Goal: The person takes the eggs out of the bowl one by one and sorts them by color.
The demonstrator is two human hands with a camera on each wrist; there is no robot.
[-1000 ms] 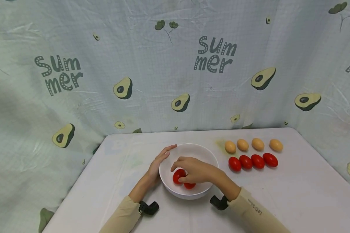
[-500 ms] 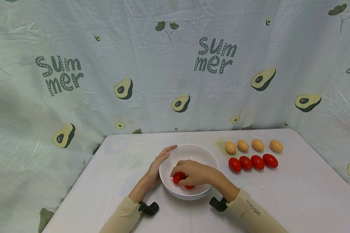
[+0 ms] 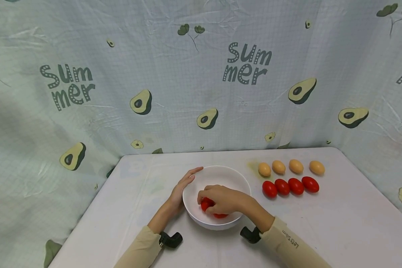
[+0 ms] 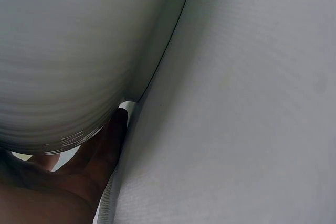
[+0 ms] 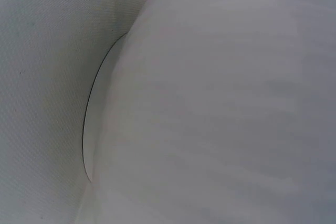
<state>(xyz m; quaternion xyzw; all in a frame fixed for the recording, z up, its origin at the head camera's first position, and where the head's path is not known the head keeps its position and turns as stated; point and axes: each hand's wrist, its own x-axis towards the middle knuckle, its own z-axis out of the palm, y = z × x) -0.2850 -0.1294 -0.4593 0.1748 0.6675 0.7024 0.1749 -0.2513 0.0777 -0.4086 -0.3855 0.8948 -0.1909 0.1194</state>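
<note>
A white bowl (image 3: 232,179) stands near the middle of the table. My left hand (image 3: 180,190) rests along its left side with fingers extended by the rim; in the left wrist view the fingers of that hand (image 4: 102,161) lie against the bowl's outer wall (image 4: 68,56). Inside the bowl, my right hand (image 3: 222,199) reaches down with its fingers and thumb curled round a glossy red egg (image 3: 205,206), partly covered by them. Another red egg (image 3: 220,216) shows just under the hand. The right wrist view holds mostly the bowl's outer wall (image 5: 210,108), with no hand in it.
To the right of the bowl, several red eggs (image 3: 283,187) lie in a row on the white table (image 3: 288,230). Behind them runs a row of several yellow eggs (image 3: 279,167). A printed cloth (image 3: 174,130) hangs right behind the table's back edge.
My right hand has lowered, its fingers closing over the red egg in the bowl, and has shifted slightly right with it. The left hand stays where it was on the bowl.
</note>
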